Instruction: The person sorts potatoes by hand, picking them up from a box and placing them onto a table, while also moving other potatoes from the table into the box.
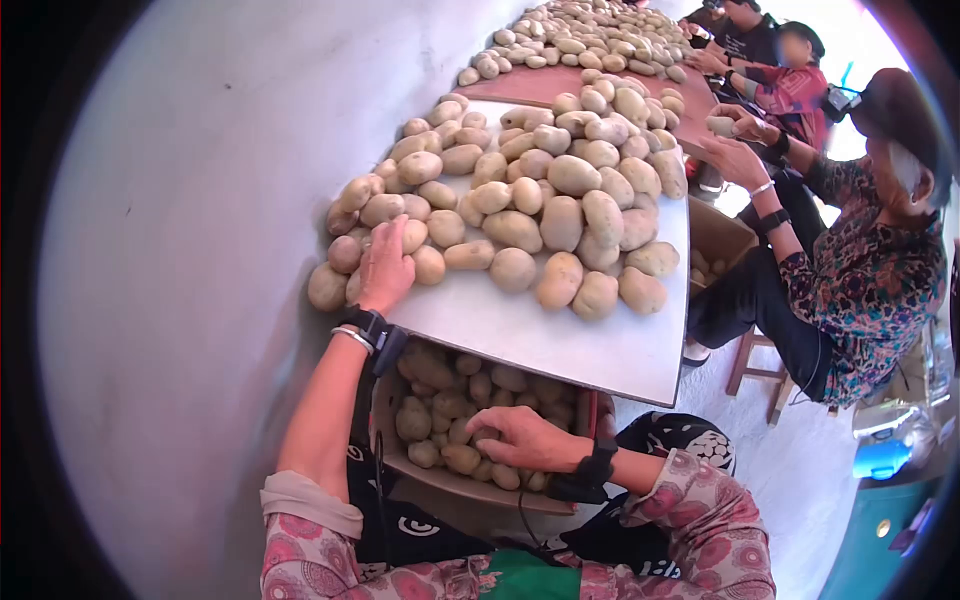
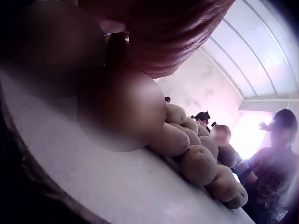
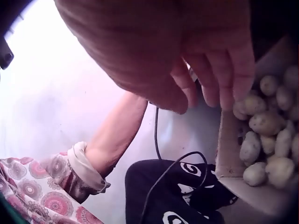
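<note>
A large heap of potatoes [image 1: 575, 175] covers much of a white tabletop [image 1: 560, 345]. My left hand [image 1: 388, 268] reaches onto the heap's near left edge, fingers extended among the potatoes, right beside a yellowish potato [image 1: 413, 237]. In the left wrist view the palm [image 2: 163, 37] hangs over two blurred potatoes, the nearer-to-centre potato [image 2: 124, 112] catching light. Below the table edge my right hand [image 1: 530, 438] hovers over a cardboard box [image 1: 535, 500] of potatoes. In the right wrist view its fingers [image 3: 212, 84] hang loosely bent, with no potato visible between them.
A wall [image 1: 200, 200] runs along the left. At the right a person in a patterned shirt [image 1: 870, 290] sits holding a potato [image 1: 720, 126]; others sit farther back. More potatoes [image 1: 590, 35] lie on a reddish table behind. A dark cable [image 3: 157, 135] hangs near my legs.
</note>
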`<state>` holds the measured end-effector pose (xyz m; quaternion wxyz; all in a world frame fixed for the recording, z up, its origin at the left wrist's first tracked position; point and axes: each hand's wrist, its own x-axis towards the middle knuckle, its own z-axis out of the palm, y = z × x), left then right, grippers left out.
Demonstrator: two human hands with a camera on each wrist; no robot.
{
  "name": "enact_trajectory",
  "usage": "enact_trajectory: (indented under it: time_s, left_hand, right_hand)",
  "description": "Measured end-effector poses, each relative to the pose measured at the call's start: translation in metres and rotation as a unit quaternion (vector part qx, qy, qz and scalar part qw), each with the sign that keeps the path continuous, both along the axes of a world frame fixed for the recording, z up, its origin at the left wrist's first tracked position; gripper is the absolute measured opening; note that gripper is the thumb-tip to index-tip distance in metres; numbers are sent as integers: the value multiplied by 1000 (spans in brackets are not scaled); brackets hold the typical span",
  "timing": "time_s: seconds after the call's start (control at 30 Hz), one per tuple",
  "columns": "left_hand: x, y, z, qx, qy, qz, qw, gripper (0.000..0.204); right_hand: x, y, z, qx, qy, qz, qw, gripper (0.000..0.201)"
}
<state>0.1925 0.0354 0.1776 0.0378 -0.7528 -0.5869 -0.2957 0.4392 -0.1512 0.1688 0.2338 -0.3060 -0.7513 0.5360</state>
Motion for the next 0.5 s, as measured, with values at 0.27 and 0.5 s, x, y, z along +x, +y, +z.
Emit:
enact_trajectory:
  time_s: [0.27,0.5]
  left_hand:
    - [12,3,19,-26,-19,12,999,46]
    - [13,-80,35,-135,-353,30,925,38]
  right_hand:
    - [-2,6,13,19,18,21,999,26]
    - [22,33,32,-98,115,-78,985,19]
